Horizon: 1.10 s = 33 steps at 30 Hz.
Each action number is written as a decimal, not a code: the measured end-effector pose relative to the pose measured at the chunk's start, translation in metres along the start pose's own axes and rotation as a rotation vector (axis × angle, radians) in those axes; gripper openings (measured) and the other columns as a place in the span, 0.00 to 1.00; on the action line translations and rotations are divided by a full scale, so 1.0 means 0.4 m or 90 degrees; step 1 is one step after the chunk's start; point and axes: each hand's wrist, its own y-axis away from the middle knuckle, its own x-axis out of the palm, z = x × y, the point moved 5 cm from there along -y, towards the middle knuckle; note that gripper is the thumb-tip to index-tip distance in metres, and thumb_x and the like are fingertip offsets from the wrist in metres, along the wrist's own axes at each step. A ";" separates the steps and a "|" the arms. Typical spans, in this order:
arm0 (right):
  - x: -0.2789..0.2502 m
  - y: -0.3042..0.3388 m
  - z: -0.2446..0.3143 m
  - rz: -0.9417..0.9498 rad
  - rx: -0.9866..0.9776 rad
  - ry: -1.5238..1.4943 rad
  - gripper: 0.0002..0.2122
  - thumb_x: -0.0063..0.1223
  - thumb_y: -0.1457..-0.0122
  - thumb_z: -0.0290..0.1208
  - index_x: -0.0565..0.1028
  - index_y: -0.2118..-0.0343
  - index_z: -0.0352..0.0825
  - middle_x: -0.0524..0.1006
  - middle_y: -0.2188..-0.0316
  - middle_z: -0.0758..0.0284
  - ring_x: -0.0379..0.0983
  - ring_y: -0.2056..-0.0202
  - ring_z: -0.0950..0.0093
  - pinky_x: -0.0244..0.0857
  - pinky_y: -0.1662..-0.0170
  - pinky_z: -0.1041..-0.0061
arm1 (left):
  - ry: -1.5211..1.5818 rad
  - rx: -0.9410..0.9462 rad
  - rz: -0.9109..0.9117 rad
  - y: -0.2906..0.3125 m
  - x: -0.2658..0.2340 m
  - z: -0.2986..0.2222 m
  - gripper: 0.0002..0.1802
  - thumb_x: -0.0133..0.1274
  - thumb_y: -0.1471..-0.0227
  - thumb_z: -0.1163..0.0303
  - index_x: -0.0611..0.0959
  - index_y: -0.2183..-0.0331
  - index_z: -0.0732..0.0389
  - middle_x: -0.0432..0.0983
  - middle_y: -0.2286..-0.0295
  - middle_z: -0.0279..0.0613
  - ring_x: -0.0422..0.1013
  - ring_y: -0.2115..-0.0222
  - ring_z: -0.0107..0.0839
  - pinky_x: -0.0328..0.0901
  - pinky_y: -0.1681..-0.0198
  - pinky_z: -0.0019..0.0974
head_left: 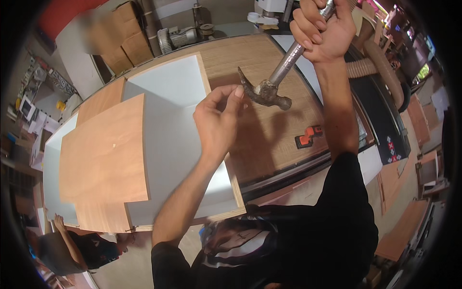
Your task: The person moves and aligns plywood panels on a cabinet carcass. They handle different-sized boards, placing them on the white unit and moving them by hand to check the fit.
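Observation:
My right hand (329, 36) is raised at the upper right, wrapped round the metal shaft of a claw hammer (267, 91). The hammer head hangs low and its curved claw points toward my left hand (219, 113). Thumb and fingers of that left hand are pinched together right beside the claw; whatever they hold, if anything, is too small to make out. Beneath my left arm lies a wooden cabinet box (235, 185) with white inner faces and bare ply edges. Two plywood panels, an upper one (103, 151) and one partly hidden under it (103, 216), lie across the box.
A red and black power tool (308, 137) rests on the wood-grain tabletop (240, 50). Behind are an electric motor (178, 38) and cardboard boxes (127, 36). A ribbed hose (368, 67) runs along the right. Another person (86, 250) stands at lower left, one hand near the box edge.

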 end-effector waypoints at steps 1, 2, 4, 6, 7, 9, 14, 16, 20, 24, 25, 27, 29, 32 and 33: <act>0.019 -0.005 -0.004 -0.005 -0.004 -0.003 0.34 0.44 0.40 0.70 0.80 0.50 0.42 0.84 0.61 0.54 0.82 0.60 0.56 0.73 0.54 0.43 | 0.020 0.003 0.013 -0.004 0.015 0.012 0.12 0.57 0.36 0.67 0.84 0.56 0.65 0.81 0.68 0.39 0.76 0.72 0.24 0.74 0.67 0.29; 0.034 0.004 -0.010 -0.102 -0.049 0.045 0.31 0.42 0.38 0.67 0.78 0.52 0.41 0.80 0.65 0.57 0.78 0.64 0.60 0.70 0.59 0.49 | 0.040 0.016 0.020 -0.008 0.027 0.024 0.10 0.56 0.36 0.68 0.85 0.59 0.65 0.81 0.68 0.39 0.75 0.72 0.23 0.74 0.67 0.29; 0.107 0.074 -0.028 -0.393 -0.155 0.198 0.23 0.37 0.31 0.58 0.70 0.60 0.39 0.69 0.75 0.67 0.64 0.78 0.71 0.61 0.75 0.66 | 0.073 -0.035 0.077 -0.013 0.076 0.079 0.09 0.54 0.35 0.69 0.85 0.63 0.65 0.80 0.69 0.37 0.75 0.71 0.23 0.72 0.68 0.30; 0.166 0.120 -0.076 -0.586 -0.228 0.249 0.20 0.32 0.26 0.52 0.65 0.65 0.39 0.61 0.83 0.73 0.55 0.87 0.79 0.54 0.87 0.77 | 0.005 -0.027 0.086 -0.028 0.086 0.120 0.10 0.54 0.35 0.69 0.83 0.66 0.65 0.79 0.71 0.38 0.76 0.71 0.26 0.71 0.67 0.34; 0.172 0.138 -0.105 -0.644 -0.240 0.194 0.20 0.31 0.26 0.51 0.64 0.66 0.39 0.60 0.84 0.72 0.54 0.88 0.80 0.54 0.87 0.78 | -0.063 0.027 0.075 -0.036 0.094 0.134 0.10 0.55 0.36 0.70 0.82 0.68 0.65 0.80 0.72 0.40 0.76 0.71 0.30 0.71 0.66 0.37; 0.186 0.227 -0.200 -0.812 -0.202 0.198 0.18 0.31 0.25 0.49 0.64 0.67 0.41 0.59 0.86 0.76 0.51 0.91 0.83 0.48 0.90 0.82 | -0.220 0.123 0.029 -0.097 0.099 0.161 0.08 0.56 0.40 0.70 0.83 0.67 0.65 0.80 0.72 0.51 0.78 0.68 0.43 0.70 0.61 0.45; 0.128 0.629 -0.658 -1.272 0.477 0.432 0.25 0.48 0.32 0.57 0.65 0.77 0.39 0.66 0.85 0.70 0.63 0.88 0.76 0.58 0.87 0.70 | -0.685 0.062 0.222 -0.180 0.189 0.272 0.10 0.63 0.53 0.73 0.88 0.67 0.66 0.82 0.65 0.61 0.81 0.64 0.55 0.77 0.61 0.49; 0.107 0.753 -0.807 -1.209 0.538 0.854 0.24 0.48 0.31 0.51 0.75 0.52 0.30 0.79 0.63 0.43 0.76 0.55 0.46 0.65 0.50 0.50 | -0.733 0.052 0.195 -0.164 0.200 0.269 0.14 0.64 0.54 0.71 0.85 0.65 0.71 0.81 0.64 0.61 0.81 0.64 0.56 0.77 0.62 0.50; 0.018 1.029 -1.028 -0.973 0.784 1.021 0.16 0.42 0.30 0.35 0.69 0.49 0.26 0.75 0.52 0.39 0.73 0.50 0.44 0.67 0.48 0.55 | -0.697 0.112 0.302 -0.100 0.136 0.157 0.23 0.65 0.53 0.69 0.80 0.58 0.74 0.79 0.65 0.60 0.81 0.62 0.54 0.76 0.63 0.48; -0.069 1.179 -1.112 -0.960 0.913 0.837 0.21 0.44 0.32 0.31 0.61 0.40 0.24 0.73 0.47 0.38 0.70 0.44 0.45 0.66 0.43 0.56 | -0.501 0.173 0.020 0.061 -0.109 -0.033 0.31 0.64 0.48 0.66 0.75 0.48 0.74 0.80 0.62 0.61 0.79 0.58 0.52 0.75 0.60 0.46; -0.082 1.167 -1.095 -0.952 0.870 0.779 0.22 0.45 0.32 0.31 0.62 0.40 0.23 0.73 0.47 0.38 0.70 0.43 0.45 0.66 0.42 0.55 | -0.474 0.150 -0.044 0.127 -0.212 -0.060 0.33 0.64 0.47 0.64 0.74 0.45 0.73 0.80 0.60 0.61 0.79 0.58 0.52 0.75 0.59 0.46; -0.178 1.060 -1.000 -0.901 0.908 0.848 0.23 0.46 0.32 0.31 0.62 0.38 0.23 0.73 0.46 0.39 0.71 0.44 0.46 0.65 0.42 0.53 | -0.381 0.098 -0.171 0.282 -0.437 -0.101 0.36 0.64 0.44 0.61 0.71 0.40 0.69 0.81 0.56 0.59 0.79 0.56 0.46 0.75 0.56 0.43; -0.267 0.858 -0.812 -0.837 0.989 1.005 0.21 0.44 0.30 0.33 0.66 0.40 0.24 0.76 0.51 0.40 0.74 0.50 0.46 0.66 0.46 0.53 | -0.312 0.020 -0.364 0.454 -0.649 -0.130 0.31 0.62 0.42 0.61 0.76 0.45 0.72 0.83 0.60 0.56 0.81 0.61 0.41 0.74 0.55 0.40; -0.393 0.309 -0.546 -0.713 0.462 1.285 0.19 0.43 0.29 0.36 0.74 0.51 0.22 0.79 0.56 0.41 0.77 0.54 0.48 0.68 0.51 0.57 | -0.150 -0.098 -0.545 0.631 -0.858 -0.105 0.31 0.61 0.40 0.66 0.72 0.43 0.77 0.78 0.54 0.55 0.77 0.53 0.38 0.74 0.49 0.39; -0.423 0.127 -0.531 -0.675 0.432 1.306 0.18 0.44 0.29 0.38 0.75 0.51 0.26 0.80 0.58 0.45 0.78 0.55 0.49 0.69 0.53 0.60 | -0.057 -0.074 -0.535 0.644 -0.886 -0.080 0.33 0.61 0.40 0.66 0.70 0.42 0.79 0.77 0.53 0.56 0.77 0.52 0.38 0.74 0.49 0.39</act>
